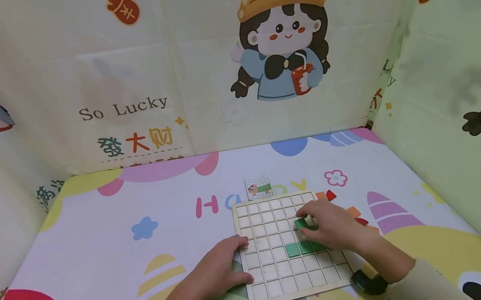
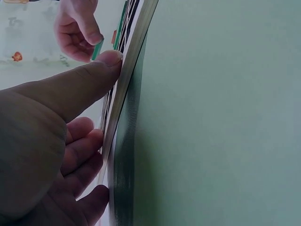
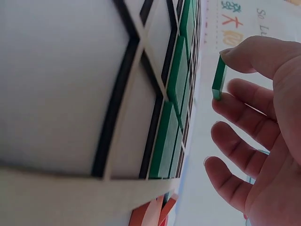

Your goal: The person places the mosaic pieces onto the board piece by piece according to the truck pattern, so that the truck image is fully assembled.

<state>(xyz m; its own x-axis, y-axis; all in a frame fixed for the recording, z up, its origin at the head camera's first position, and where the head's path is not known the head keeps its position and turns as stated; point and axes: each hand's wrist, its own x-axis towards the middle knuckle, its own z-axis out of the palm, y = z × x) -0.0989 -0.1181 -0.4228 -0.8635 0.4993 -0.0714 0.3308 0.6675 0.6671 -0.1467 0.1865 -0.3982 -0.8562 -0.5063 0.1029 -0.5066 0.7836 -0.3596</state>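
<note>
A wooden grid board (image 1: 287,298) lies on the table, with rows of square cells. My left hand (image 1: 215,270) is at its left edge, thumb and fingertips spread along the rim; in the left wrist view the thumb (image 2: 89,77) touches the rim. Over the board's right half, my right hand (image 1: 334,224) pinches a green square tile (image 3: 218,77) between thumb and fingertip, held above the cells. Green tiles (image 1: 292,250) sit side by side in a row of the board, part of them under the right hand, which also hides some cells.
A small card (image 1: 258,187) with a gridded coloured picture lies just behind the board. Loose orange tiles (image 1: 353,212) and red pieces (image 1: 330,195) lie along the board's right side, partly behind the right hand. Printed cloth walls (image 1: 203,74) enclose the patterned table.
</note>
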